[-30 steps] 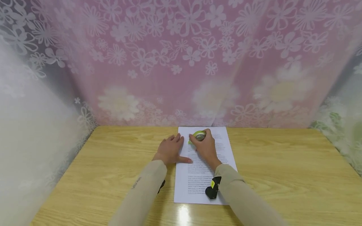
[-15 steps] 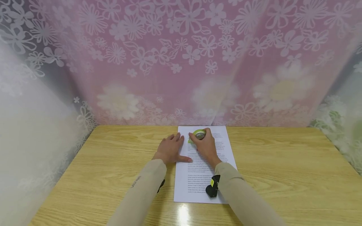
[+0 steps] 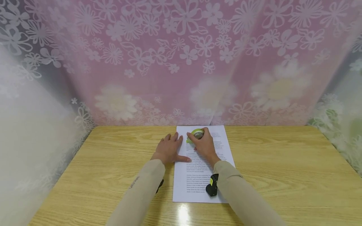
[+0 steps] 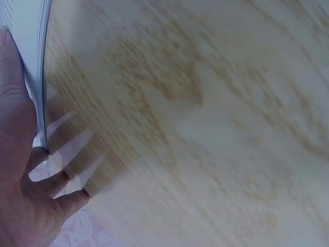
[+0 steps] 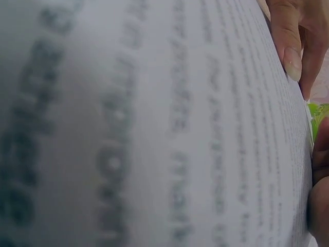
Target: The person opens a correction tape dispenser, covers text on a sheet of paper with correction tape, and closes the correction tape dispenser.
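My right hand pinches a green correction tape between thumb and fingers, near the top of a printed white sheet. The tape has a rounded body with a greyish middle, and its tip points left. My left hand lies with spread fingers across the sheet's left edge, its thumb reaching over the print. In the left wrist view the left hand shows beside the paper edge. Only a bit of the green tape shows in the right wrist view, where printed lines fill most of the frame.
The sheet lies on a wood-grain table, its far end close to a pink flowered curtain. Pale curtains hang at both sides. A black wrist camera on the right forearm hangs over the sheet's lower right part.
The head view has shifted slightly. Both hands and the correction tape keep nearly the same place on the sheet.
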Tool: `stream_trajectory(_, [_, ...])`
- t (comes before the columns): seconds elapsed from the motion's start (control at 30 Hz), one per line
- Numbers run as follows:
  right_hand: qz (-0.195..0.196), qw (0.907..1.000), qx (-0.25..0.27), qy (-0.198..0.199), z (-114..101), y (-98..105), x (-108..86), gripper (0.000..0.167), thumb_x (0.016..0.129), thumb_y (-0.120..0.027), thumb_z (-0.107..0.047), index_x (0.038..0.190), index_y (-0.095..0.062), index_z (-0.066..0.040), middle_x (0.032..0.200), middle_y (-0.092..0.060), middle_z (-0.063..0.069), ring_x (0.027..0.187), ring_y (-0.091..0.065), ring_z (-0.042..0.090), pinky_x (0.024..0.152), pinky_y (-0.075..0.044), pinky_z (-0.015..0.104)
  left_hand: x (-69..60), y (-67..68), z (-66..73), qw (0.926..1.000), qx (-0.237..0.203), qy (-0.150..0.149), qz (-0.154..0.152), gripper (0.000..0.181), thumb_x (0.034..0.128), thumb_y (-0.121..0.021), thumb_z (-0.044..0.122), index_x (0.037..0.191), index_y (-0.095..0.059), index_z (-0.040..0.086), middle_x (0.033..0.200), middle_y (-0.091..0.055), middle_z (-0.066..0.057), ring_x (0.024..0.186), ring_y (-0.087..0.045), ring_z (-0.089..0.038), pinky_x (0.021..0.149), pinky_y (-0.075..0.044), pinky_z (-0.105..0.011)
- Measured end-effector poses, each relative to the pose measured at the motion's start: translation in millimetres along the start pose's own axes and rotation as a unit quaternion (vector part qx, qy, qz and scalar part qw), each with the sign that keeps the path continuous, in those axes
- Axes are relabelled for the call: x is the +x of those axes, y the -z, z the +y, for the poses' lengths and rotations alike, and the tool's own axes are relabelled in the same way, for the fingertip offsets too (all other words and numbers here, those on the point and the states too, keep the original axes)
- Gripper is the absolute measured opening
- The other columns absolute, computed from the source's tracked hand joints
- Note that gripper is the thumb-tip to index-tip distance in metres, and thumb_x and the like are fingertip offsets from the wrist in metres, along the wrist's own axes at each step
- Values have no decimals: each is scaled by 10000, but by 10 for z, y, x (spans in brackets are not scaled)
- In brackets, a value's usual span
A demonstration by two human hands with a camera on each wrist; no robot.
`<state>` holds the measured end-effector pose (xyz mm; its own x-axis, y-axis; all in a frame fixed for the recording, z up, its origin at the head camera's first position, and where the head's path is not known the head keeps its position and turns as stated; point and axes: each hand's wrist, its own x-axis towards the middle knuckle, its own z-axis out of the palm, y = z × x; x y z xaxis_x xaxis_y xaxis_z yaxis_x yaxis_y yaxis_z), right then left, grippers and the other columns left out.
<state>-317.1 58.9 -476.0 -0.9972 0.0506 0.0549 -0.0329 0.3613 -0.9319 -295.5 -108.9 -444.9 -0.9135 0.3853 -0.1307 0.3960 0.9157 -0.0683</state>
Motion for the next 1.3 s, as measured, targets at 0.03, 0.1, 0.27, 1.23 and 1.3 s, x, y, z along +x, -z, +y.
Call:
stream_trajectory(0.03, [-4,10000,2,4,3,-3,3,653,849,-676,-499,1239,-394,-58,1006,-574,136,547,-597,178,540,-513,290,-3,4,0,10000,12,4,-9,1099,687,-482,851,1510,-308,145,1544,-259,-106,1363,-291,-362,1032,-343,-500])
stream_trajectory(0.1, [-2,10000,20,0,9,-7,7,641,848,-678,-497,1230,-395,-67,1003,-576,129,544,-597,182,526,-511,291,-8,16,3,10000,20,9,-11,1099,686,-484,852,1509,-311,144,1542,-263,-108,1361,-295,-363,1030,-345,-502])
stream_trajectory(0.27, [-8,10000,22,29,12,-12,2,650,840,-685,-503,1230,-394,-72,1008,-578,129,571,-601,182,521,-508,285,-7,17,5,10000,14,-6,9,1101,686,-480,854,1509,-310,144,1538,-271,-113,1354,-307,-365,1023,-350,-509])
stream_trajectory(1.23, [60,9990,-353,261,-44,-68,-34,595,875,-688,-378,1205,-349,-18,1026,-541,146,547,-610,166,547,-524,279,-18,7,-1,10000,16,-43,50,1082,699,-494,838,1505,-320,136,1538,-269,-117,1353,-311,-370,1023,-352,-508])
stream_trajectory(1.3, [83,9991,-303,279,-44,-65,-39,578,876,-690,-363,1193,-351,-18,1013,-543,149,528,-607,166,537,-524,280,-19,4,0,10000,25,-49,67,1082,699,-495,837,1504,-322,135,1537,-272,-117,1352,-314,-371,1022,-354,-508])
